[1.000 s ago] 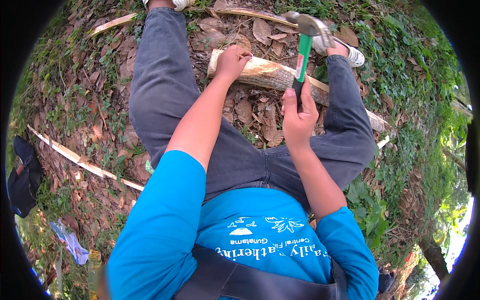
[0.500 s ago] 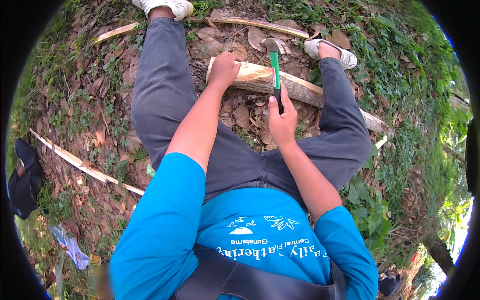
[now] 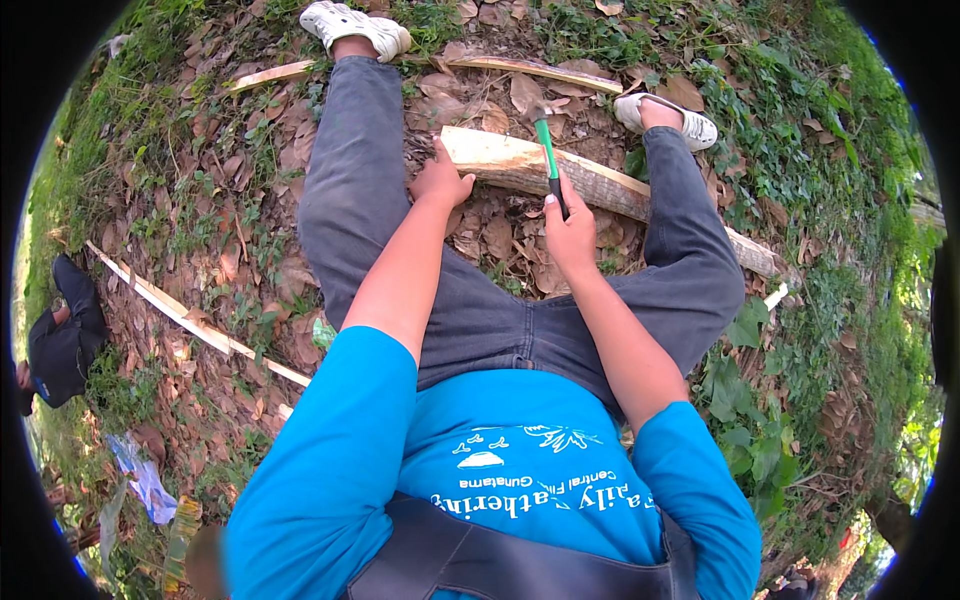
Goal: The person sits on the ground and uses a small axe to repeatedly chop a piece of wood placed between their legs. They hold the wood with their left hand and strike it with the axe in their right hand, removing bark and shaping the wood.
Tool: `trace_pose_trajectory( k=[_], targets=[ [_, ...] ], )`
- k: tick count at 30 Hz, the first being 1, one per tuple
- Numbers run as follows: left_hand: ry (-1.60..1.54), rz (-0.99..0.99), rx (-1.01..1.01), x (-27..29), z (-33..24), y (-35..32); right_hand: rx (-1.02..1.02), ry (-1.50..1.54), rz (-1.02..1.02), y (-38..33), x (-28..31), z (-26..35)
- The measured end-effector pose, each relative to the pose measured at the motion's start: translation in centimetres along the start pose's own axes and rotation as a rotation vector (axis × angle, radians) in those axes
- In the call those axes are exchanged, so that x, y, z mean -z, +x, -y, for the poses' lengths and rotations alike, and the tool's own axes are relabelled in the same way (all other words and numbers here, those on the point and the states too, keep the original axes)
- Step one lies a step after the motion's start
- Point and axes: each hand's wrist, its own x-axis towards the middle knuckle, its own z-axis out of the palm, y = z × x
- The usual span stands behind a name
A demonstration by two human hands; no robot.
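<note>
A hammer with a green and black handle (image 3: 547,150) is gripped near its lower end by my right hand (image 3: 572,235). Its metal head lies beyond the far edge of a split log (image 3: 600,187), and the handle crosses over the log. The log has a pale, bare upper face and rough grey bark on the near side. At the log's left end is my left hand (image 3: 440,184), index finger stretched along the cut end and thumb apart. It rests against or just beside the wood; I cannot tell which.
My legs spread around the log, the right leg (image 3: 690,220) passing over it. Pale wood strips lie beyond it (image 3: 535,68) and at left (image 3: 180,315). Another person in dark clothes (image 3: 70,340) is at the far left. Crumpled plastic (image 3: 150,485) lies lower left among dry leaves.
My left hand has come off the log's top to its left end, and its fingers have opened. The hammer stays in my right hand. The whole view has shifted slightly.
</note>
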Motion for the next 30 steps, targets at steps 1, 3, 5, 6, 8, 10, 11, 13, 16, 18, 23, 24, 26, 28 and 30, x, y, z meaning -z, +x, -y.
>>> trace_pose_trajectory(
  k=[1, 3, 5, 6, 8, 10, 11, 13, 16, 18, 23, 24, 26, 28, 30],
  targets=[
    [-0.010, -0.001, 0.010, -0.1, 0.1, 0.1, 0.036, 0.033, -0.016, 0.2, 1.0, 2.2],
    [-0.045, -0.005, -0.006, -0.3, 0.4, 0.3, 0.197, 0.209, -0.069, 0.5, 2.8, 5.9],
    [-0.065, 0.010, -0.007, 0.0, 0.7, 0.3, 0.326, 0.311, -0.105, -0.1, 4.1, 10.2],
    [-0.068, 0.027, -0.002, 0.2, 0.8, 0.2, 0.372, 0.337, -0.106, -0.3, 4.3, 11.0],
    [-0.068, 0.035, 0.002, 0.5, 0.8, -0.1, 0.509, 0.210, -0.180, -0.1, 3.1, 9.6],
    [-0.065, 0.012, -0.002, 0.8, 0.7, -0.2, 0.548, 0.103, -0.227, -0.5, 0.8, 7.8],
    [-0.062, 0.020, -0.020, 1.1, -0.1, -0.2, 0.558, -0.064, -0.278, -0.1, -0.5, 4.4],
    [-0.056, 0.031, -0.030, 1.3, -0.6, -0.3, 0.049, -0.317, 0.108, -0.1, -1.8, -0.6],
    [-0.050, -0.015, -0.034, 1.0, 0.6, 0.1, 0.039, -0.332, 0.258, -1.7, -2.6, 0.0],
    [-0.076, -0.028, -0.060, 0.2, 0.8, 0.2, 0.207, -0.115, 0.197, -3.0, -3.0, 0.5],
    [-0.095, -0.075, -0.072, -0.3, 1.1, 0.1, 0.118, 0.159, 0.135, -0.8, -0.5, 4.1],
    [-0.098, -0.058, -0.073, 0.0, 0.9, 0.1, 0.113, 0.253, 0.115, 0.2, 0.2, 4.1],
    [-0.104, -0.019, -0.068, 0.3, 0.9, 0.0, 0.057, 0.375, 0.055, 1.4, 1.2, 4.5],
    [-0.100, -0.021, -0.067, 0.4, 1.2, 0.0, -0.080, 0.486, 0.000, 1.9, 1.1, 4.4],
    [-0.095, -0.029, -0.076, 0.4, 1.1, 0.1, -0.197, 0.564, -0.039, 2.8, 0.6, 3.0]
  ],
)
